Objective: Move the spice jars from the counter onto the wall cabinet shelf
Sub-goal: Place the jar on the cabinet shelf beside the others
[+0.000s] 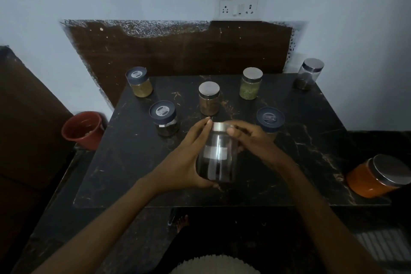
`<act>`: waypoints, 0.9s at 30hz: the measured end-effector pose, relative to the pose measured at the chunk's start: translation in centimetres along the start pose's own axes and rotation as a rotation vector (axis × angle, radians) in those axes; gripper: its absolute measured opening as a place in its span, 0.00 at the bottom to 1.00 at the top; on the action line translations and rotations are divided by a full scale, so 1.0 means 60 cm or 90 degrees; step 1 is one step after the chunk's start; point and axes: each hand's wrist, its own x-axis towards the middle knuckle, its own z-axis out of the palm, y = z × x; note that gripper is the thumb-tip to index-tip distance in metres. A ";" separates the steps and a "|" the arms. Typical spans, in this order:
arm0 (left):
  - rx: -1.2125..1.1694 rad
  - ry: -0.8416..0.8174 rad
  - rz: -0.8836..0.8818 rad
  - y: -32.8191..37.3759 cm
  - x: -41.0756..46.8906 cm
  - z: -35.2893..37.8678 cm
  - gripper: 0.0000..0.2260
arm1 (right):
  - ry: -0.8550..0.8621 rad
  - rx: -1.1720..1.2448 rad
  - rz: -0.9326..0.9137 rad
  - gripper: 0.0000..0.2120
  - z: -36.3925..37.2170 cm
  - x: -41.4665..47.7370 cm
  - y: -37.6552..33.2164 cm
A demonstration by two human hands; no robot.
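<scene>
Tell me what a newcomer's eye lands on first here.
The eye goes first to the clear jar with a steel lid at the middle of the dark marbled counter. The left hand grips its side and the right hand holds it near the lid. Next comes the bright orange jar at the counter's right edge, then the red bucket just off its left side.

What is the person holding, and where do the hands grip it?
A clear glass jar: the left hand grips its side and base, the right hand its steel lid.
</scene>
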 end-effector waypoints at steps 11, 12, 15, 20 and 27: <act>-0.053 0.041 -0.026 0.012 -0.011 -0.008 0.56 | -0.093 -0.046 -0.020 0.52 -0.011 -0.034 0.014; -0.053 0.041 -0.029 0.013 -0.012 -0.010 0.56 | -0.114 -0.089 -0.029 0.58 -0.014 -0.043 0.012; -0.055 0.033 -0.035 0.015 -0.018 -0.012 0.56 | -0.141 -0.214 -0.049 0.65 -0.008 -0.065 0.012; -0.040 0.022 -0.036 0.022 -0.021 -0.008 0.57 | -0.133 -0.246 -0.039 0.68 0.010 -0.073 0.022; -0.064 -0.029 -0.041 0.020 -0.028 -0.009 0.60 | -0.113 -0.279 -0.046 0.65 0.020 -0.075 0.018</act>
